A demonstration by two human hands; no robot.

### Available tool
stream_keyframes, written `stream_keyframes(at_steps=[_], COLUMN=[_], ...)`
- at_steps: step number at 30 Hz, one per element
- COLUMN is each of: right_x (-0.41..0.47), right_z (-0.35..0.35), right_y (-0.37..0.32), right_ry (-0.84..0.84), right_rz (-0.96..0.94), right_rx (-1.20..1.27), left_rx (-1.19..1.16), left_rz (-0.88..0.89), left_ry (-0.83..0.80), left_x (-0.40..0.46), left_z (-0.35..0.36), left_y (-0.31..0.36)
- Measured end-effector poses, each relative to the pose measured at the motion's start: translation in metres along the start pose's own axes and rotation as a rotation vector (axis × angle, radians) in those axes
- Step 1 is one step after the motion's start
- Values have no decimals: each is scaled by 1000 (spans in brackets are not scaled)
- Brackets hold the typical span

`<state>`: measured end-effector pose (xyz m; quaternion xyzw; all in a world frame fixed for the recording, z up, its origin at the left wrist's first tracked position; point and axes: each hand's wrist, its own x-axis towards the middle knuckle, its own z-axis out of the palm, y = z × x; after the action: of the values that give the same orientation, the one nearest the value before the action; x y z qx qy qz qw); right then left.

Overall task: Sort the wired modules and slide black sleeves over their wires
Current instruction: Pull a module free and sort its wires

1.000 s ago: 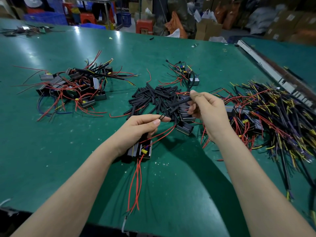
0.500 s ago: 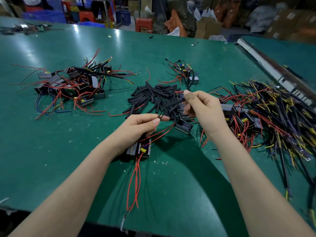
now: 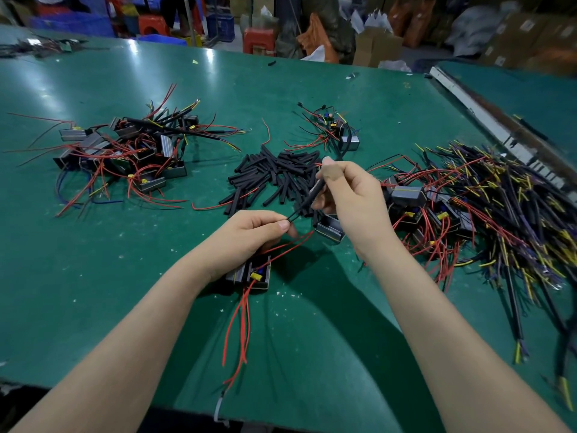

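Sleeving one module's wire, mid-job.
Black sleeve (image 3: 312, 196) pinched in right hand (image 3: 349, 195), left hand (image 3: 253, 232) pinching the thin wire feeding it, module (image 3: 253, 275) under left wrist on bench (image 3: 93, 276). Sleeve pile (image 3: 274, 176) just behind; module heaps far left (image 3: 125, 154) and right (image 3: 468, 210), so plenty likely left.

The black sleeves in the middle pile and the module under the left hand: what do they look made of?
Black sleeves: matte black flexible tubing, probably plastic or rubber heat-shrink; the cut lengths lie slightly bent and show no shine.
Module: ribbed grey case with a dull sheen, likely metal, though plastic is possible; a small yellow part and red wires in glossy plastic insulation show at its open end.
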<state>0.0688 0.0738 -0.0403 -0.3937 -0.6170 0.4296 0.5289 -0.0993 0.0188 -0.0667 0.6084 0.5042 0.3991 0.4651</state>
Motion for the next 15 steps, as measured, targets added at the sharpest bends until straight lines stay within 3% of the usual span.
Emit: stream_keyframes(at_steps=[2, 5, 8, 11, 15], right_x=[-1, -5, -5, -3, 0], right_z=[-1, 2, 6, 6, 3], right_y=[1, 5, 10, 13, 11], right_ry=[52, -20, -55, 7, -56], right_rz=[-82, -113, -1, 155, 185], right_rx=[-23, -55, -79, 52, 119], left_rx=[17, -2, -9, -8, -4], left_rz=[17, 31, 50, 72, 68], left_ry=[34, 57, 49, 24, -9], left_x=[0, 0, -1, -2, -2], left_z=[1, 2, 2, 2, 2], left_y=[2, 1, 1, 1, 2])
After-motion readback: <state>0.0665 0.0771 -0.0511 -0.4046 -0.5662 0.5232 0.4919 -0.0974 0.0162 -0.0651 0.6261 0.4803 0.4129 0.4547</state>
